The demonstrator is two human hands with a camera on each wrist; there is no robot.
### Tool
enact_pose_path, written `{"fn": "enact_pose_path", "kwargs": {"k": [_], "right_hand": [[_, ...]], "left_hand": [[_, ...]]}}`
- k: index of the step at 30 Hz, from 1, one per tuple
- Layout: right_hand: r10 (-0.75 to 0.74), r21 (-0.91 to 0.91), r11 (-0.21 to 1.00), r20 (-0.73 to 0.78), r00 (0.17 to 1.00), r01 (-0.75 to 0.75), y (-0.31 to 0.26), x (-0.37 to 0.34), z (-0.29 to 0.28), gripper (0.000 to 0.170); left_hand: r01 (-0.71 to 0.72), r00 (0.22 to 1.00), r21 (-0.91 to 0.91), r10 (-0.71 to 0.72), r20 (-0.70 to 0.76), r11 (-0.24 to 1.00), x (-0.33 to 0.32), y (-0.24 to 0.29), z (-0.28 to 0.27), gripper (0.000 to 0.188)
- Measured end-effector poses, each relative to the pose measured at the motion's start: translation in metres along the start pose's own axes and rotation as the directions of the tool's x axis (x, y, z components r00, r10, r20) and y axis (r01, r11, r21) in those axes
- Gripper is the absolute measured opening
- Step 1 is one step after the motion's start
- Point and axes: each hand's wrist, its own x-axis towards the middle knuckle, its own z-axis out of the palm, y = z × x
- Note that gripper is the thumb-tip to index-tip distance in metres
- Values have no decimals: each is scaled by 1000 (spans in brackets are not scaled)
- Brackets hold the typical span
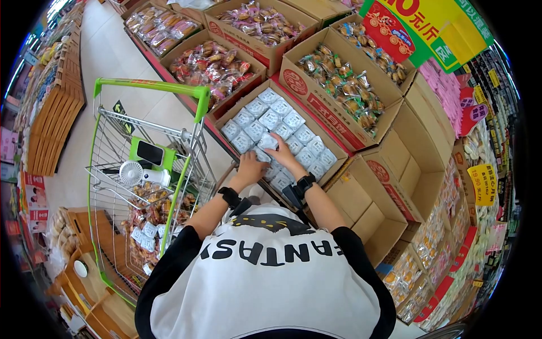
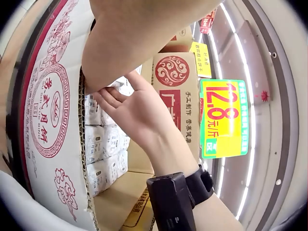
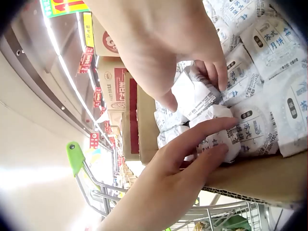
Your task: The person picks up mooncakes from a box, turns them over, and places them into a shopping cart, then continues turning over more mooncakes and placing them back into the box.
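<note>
White paper-wrapped mooncakes (image 1: pixel 293 120) lie in rows inside an open cardboard box (image 1: pixel 332 176). My right hand (image 1: pixel 286 156) pinches one wrapped mooncake (image 3: pixel 193 94) between thumb and fingers, over the near part of the box; its palm side shows in the left wrist view. Beside it, at the box's near edge, my left hand (image 1: pixel 252 168) has thumb and forefinger around another wrapped mooncake (image 3: pixel 230 134), seen best in the right wrist view. Its other fingers are mostly hidden there. Blue print marks the wrappers around both hands.
A green-handled shopping cart (image 1: pixel 149 85) stands at left, carrying a phone (image 1: pixel 150 152), a small white fan (image 1: pixel 131 173) and several wrapped mooncakes (image 1: pixel 148 230). Boxes of packaged pastries (image 1: pixel 341 85) surround the mooncake box. An emptied carton (image 1: pixel 361 212) sits at right; a price sign (image 1: pixel 426 28) hangs above.
</note>
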Motion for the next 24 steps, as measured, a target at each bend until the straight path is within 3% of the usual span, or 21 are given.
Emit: {"fn": "enact_pose_path", "kwargs": {"k": [2,3,5,8,12,14,15,16,19,20,22,23,24], "right_hand": [[42,33,999,-156,987,-37,7,2,7,59],[39,33,999,-150,988,-34,10,3,9,59],[259,-78,957,-212,942,-280,6,3,8,52],[236,-45,968,-158,959,-245,-4,-1,-1,45],[144,30,990,-172,974,-141,3,-4,-15,40],[204,290,947,-198,959,-142,-13,-11,-26,38],[261,426,887,-139,955,-180,-26,-18,-34,37],[263,427,886,-145,954,-180,-31,-22,-38,37],[321,688,697,-48,946,-202,-49,-34,-55,37],[322,689,697,-53,945,-199,-53,-37,-58,37],[291,841,524,-29,956,-134,-57,-41,-63,39],[292,841,524,-31,956,-133,-56,-43,-64,39],[248,882,460,-16,969,-103,-55,-45,-65,37]], "left_hand": [[-3,1000,-2,3,-13,1000,0,1,-1,23],[17,999,5,-17,27,1000,0,2,-2,22],[41,997,14,-42,67,999,0,2,-2,21],[18,999,13,-18,48,1000,0,4,-5,20],[33,991,32,-37,127,999,2,5,-7,22],[31,991,41,-36,132,999,3,6,-8,23],[44,990,41,-49,129,998,3,6,-9,24],[56,990,42,-61,126,998,3,6,-9,25],[77,985,4,-77,154,997,5,5,-12,26],[73,985,3,-72,154,997,7,5,-14,26],[108,973,-115,-82,214,987,11,3,-22,27],[107,973,-115,-80,214,988,15,2,-29,27],[182,939,-252,-92,331,951,20,0,-36,28]]}}
